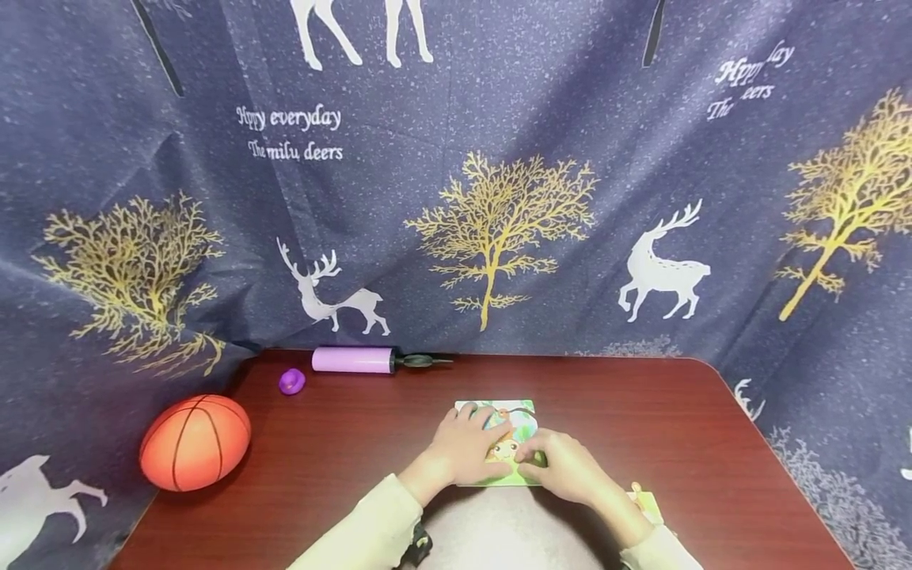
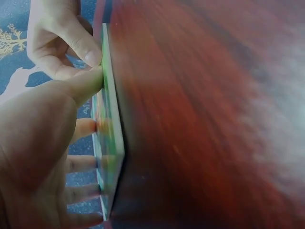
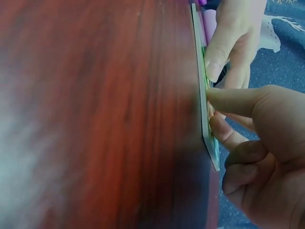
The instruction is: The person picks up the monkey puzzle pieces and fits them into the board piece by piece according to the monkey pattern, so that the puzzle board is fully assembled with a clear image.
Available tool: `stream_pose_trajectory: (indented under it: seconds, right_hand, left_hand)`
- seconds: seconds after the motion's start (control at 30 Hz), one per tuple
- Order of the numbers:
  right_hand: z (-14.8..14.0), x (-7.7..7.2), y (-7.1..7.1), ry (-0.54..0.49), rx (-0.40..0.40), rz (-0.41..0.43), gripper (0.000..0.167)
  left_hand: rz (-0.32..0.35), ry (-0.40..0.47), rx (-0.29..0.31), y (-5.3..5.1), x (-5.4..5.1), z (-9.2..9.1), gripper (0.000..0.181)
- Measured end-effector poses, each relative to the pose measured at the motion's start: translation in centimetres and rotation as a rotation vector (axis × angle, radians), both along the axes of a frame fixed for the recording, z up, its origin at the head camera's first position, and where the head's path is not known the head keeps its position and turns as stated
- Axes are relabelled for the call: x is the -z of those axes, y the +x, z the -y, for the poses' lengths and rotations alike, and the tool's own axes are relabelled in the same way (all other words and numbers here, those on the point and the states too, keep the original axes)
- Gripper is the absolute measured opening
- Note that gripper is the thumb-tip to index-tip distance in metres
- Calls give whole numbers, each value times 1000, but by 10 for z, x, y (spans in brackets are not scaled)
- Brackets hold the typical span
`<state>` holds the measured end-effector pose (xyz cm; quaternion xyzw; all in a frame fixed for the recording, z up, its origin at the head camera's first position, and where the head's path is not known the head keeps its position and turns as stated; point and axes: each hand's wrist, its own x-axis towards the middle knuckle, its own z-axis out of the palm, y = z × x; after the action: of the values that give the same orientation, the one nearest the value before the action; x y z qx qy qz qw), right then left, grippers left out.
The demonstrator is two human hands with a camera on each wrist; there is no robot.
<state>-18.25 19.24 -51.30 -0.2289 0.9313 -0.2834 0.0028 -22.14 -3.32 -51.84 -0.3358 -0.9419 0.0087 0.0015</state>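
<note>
A thin, flat picture board (image 1: 523,473) with a cartoon face, green leaves and white areas lies on the table before me. My left hand (image 1: 465,445) rests on its left part with the fingers spread; in the left wrist view the left thumb (image 2: 88,85) touches the near part. On the right part is my right hand (image 1: 566,467). Its thumb (image 3: 233,101) and index fingertip press the board in the right wrist view, while the other fingers are curled. Whether a loose piece lies under these fingertips is hidden.
A small green-and-yellow piece (image 1: 648,507) lies beside the right forearm. An orange basketball-patterned ball (image 1: 195,443) sits at the left table edge. At the back left are a purple pump (image 1: 354,360) and a small purple object (image 1: 291,381). A deer-patterned curtain (image 1: 399,198) hangs behind.
</note>
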Motion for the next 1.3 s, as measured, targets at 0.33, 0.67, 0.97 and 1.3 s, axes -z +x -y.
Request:
stream_pose_trajectory:
  seconds: [0.33, 0.67, 0.97, 1.3]
  right_hand:
    - [-63, -2, 17, -23, 55, -166, 13]
    - [-148, -6, 49, 41, 94, -42, 41]
    - [-163, -5, 59, 80, 77, 33, 51]
    - [-163, -7, 54, 71, 80, 152, 50]
  left_hand:
    - [91, 79, 7, -4, -3, -7, 83]
    - [41, 68, 2, -8, 1, -13, 85]
    - [12, 68, -8, -9, 4, -14, 83]
    - [93, 54, -42, -6, -2, -13, 78]
